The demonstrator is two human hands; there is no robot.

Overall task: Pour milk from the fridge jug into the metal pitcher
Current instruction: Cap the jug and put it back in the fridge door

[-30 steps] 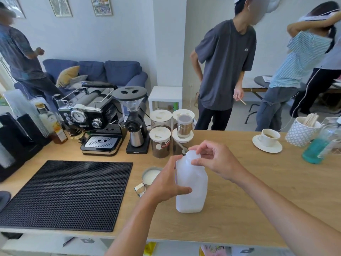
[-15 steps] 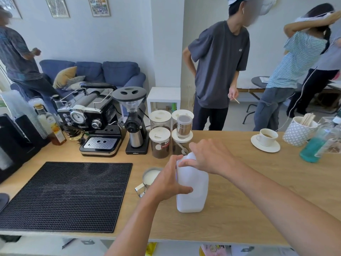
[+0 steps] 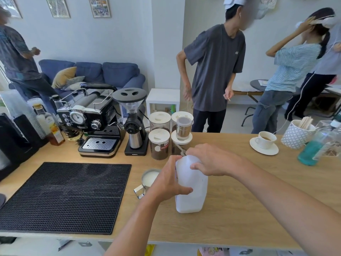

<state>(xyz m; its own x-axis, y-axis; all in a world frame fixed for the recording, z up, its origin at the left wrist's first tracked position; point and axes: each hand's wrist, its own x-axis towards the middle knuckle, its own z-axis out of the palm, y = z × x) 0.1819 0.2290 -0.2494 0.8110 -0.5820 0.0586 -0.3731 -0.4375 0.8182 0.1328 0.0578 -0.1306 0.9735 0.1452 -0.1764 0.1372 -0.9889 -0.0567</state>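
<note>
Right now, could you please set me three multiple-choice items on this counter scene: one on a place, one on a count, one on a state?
1. Where does the metal pitcher stand relative to the milk jug?
A. to its left
B. to its right
C. on the black mat

2. How many white-lidded canisters stand beside the grinder?
A. two
B. four
C. six

3. What state is the jug in?
A. tipped over the pitcher
B. lying on its side
C. upright on the counter

Answers: 1 A, the pitcher sits left of the jug, behind the left hand. 2 B, two rows of two. 3 C, its base rests flat, the right hand at its top.
</note>
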